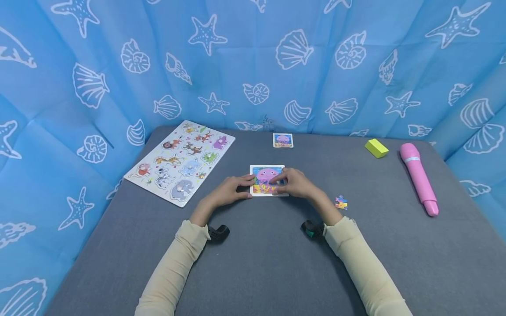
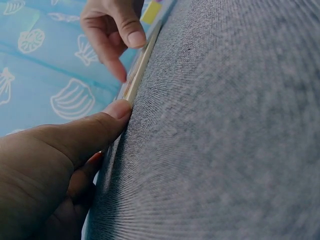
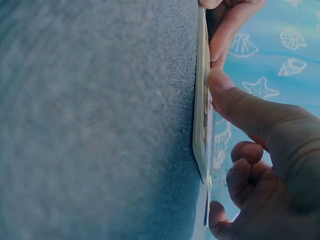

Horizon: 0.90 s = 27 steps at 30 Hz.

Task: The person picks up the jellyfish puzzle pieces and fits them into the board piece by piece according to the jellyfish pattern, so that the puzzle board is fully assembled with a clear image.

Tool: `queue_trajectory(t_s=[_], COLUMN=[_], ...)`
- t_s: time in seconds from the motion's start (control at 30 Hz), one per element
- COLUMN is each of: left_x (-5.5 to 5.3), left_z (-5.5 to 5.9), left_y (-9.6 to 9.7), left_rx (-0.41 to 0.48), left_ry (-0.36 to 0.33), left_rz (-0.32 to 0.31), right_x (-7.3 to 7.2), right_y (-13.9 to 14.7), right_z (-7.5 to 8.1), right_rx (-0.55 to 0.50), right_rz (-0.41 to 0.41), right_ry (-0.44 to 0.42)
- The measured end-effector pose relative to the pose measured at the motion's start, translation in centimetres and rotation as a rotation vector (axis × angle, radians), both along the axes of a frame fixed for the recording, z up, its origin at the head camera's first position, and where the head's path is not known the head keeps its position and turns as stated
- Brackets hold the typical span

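In the head view, a small jigsaw puzzle of a pink jellyfish in a white-edged tray lies flat on the grey table. My left hand touches its left side, the thumb at the near corner and the fingers higher up, fairly straight. From the right, my right hand reaches over the picture, thumb and index finger apart with their tips on it. The right wrist view has this thumb against the pieces and the other fingers curled. A loose puzzle piece lies beyond the right wrist.
A jellyfish picture card lies behind the puzzle. To the left is a white animal puzzle board. On the right are a yellow block and a pink microphone-shaped toy. A blue seashell curtain hangs behind the table.
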<state>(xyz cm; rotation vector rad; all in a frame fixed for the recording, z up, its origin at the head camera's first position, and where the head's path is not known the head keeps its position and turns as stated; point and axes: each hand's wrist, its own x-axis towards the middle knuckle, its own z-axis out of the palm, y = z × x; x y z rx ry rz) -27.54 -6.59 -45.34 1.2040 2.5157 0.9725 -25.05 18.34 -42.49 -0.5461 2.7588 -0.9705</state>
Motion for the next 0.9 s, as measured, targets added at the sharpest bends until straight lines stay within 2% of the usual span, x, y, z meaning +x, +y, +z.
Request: queue_trajectory(t_s=[0.23,0.33,0.63,0.9], left_x=[0.00,-0.02,-0.02,0.05], left_z=[0.07,0.09,0.15,0.16], left_y=[0.06,0.10,0.08,-0.05], left_rx=[-0.005,-0.007,-0.007,-0.003], left_ry=[-0.005,-0.010,-0.019,-0.021], left_rz=[0.004,0.003,0.002,0.000], right_x=[-0.32,-0.48,-0.76,-0.80], right_y=[-0.23,-0.35,-0.54,-0.38], right_z=[-0.04,0.00,0.25,0.16], right_rx=[-0.039,-0.015,0.072,0.037], right_rz=[0.113,0.139,0.112,0.129], right_ry=[0.042,0.039,0.036,0.022])
